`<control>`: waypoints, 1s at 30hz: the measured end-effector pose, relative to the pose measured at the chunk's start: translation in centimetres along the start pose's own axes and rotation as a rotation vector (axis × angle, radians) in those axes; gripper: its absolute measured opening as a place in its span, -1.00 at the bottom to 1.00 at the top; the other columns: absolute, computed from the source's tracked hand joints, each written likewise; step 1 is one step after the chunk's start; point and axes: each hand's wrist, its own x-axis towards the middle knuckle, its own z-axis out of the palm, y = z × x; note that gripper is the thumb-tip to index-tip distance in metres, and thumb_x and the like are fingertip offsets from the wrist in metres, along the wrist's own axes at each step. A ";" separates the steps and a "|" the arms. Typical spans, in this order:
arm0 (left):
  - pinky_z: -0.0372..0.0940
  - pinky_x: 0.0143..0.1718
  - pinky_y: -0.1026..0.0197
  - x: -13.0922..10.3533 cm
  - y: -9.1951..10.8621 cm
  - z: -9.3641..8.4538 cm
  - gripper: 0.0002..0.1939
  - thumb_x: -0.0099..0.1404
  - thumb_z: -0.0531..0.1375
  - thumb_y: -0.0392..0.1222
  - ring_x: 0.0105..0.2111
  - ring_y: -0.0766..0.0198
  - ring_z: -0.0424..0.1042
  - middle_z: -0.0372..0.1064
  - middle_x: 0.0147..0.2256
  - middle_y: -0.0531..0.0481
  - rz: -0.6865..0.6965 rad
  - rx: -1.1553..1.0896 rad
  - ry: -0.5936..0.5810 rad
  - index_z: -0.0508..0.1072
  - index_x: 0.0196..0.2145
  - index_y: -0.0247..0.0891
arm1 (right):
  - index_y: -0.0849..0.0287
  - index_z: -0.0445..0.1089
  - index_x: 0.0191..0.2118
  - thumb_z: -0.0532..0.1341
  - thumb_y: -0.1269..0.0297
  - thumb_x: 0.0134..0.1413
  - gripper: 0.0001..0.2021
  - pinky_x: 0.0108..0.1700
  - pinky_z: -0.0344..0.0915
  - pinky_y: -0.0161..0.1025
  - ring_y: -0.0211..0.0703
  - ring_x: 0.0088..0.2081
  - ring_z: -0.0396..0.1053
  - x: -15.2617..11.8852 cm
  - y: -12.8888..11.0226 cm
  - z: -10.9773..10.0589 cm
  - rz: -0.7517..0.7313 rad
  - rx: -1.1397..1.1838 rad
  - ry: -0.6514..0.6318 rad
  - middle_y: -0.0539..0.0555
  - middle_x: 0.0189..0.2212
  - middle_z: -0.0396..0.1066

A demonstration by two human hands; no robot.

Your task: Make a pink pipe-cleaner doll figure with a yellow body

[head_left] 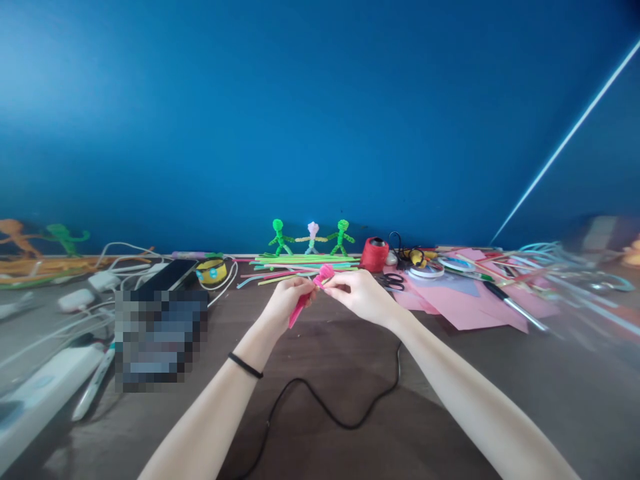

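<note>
Both hands meet at the middle of the table around a pink pipe-cleaner figure (326, 272). Its round, coiled head shows above the fingertips, and a pink length hangs below. My left hand (290, 297) is closed round the lower part. With thumb and forefinger, my right hand (357, 293) pinches it just under the head; the fingers hide the exact spot. Behind them lie several loose pipe cleaners (300, 262) in green and other colours. Against the wall stand a green figure (278, 235), a pale pink-headed figure (313, 237) and another green figure (343, 235).
To the right are a red spool (374, 255), black scissors (393, 281), pink paper sheets (460, 307) and a pen (515, 305). Phones (167, 279), white cables and a power strip (47, 393) fill the left. A black cord (345, 425) curves across the front.
</note>
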 end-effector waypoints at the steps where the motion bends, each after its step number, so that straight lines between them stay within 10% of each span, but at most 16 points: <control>1: 0.08 -0.61 0.35 0.0 0.2 -0.1 -0.90 -0.05 0.17 -0.25 -0.67 0.45 0.19 0.27 -0.67 0.05 0.001 -0.039 -0.006 0.36 -0.59 -0.36 | 0.22 0.46 -0.33 0.10 0.26 0.05 -0.79 -0.37 0.16 -0.31 -0.23 -0.44 0.31 0.0 0.0 0.0 0.013 0.041 0.000 0.09 -0.43 0.43; 11: 0.05 -0.61 0.39 -0.7 1.3 -0.6 -0.90 -0.03 0.20 -0.27 -0.66 0.48 0.16 0.22 -0.67 0.08 -0.090 -0.188 -0.278 0.34 -0.58 -0.35 | 0.27 0.45 -0.36 0.21 0.11 -0.11 -0.71 -0.61 0.04 -0.38 -0.41 -0.67 0.11 0.8 2.2 -0.6 0.195 0.465 -0.175 0.01 -0.60 0.35; 19: 0.05 -0.60 0.36 -1.4 1.6 -1.1 -0.90 0.03 0.18 -0.27 -0.65 0.44 0.21 0.27 -0.68 0.03 -0.176 0.110 -0.603 0.42 -0.55 -0.37 | 0.29 0.39 -0.48 0.27 0.20 -0.20 -0.78 -0.56 0.04 -0.41 -0.41 -0.60 0.16 0.8 3.3 -0.5 0.238 0.612 -0.281 0.00 -0.55 0.35; 30: 0.12 -0.57 0.31 -1.2 1.3 0.2 -0.89 -0.04 0.16 -0.28 -0.65 0.37 0.25 0.30 -0.71 0.00 -0.107 0.361 -0.329 0.40 -0.65 -0.36 | 0.24 0.41 -0.55 0.25 0.27 -0.12 -0.85 -0.39 0.14 -0.31 -0.29 -0.46 0.24 0.6 1.2 -0.8 0.067 0.148 -0.057 0.01 -0.51 0.30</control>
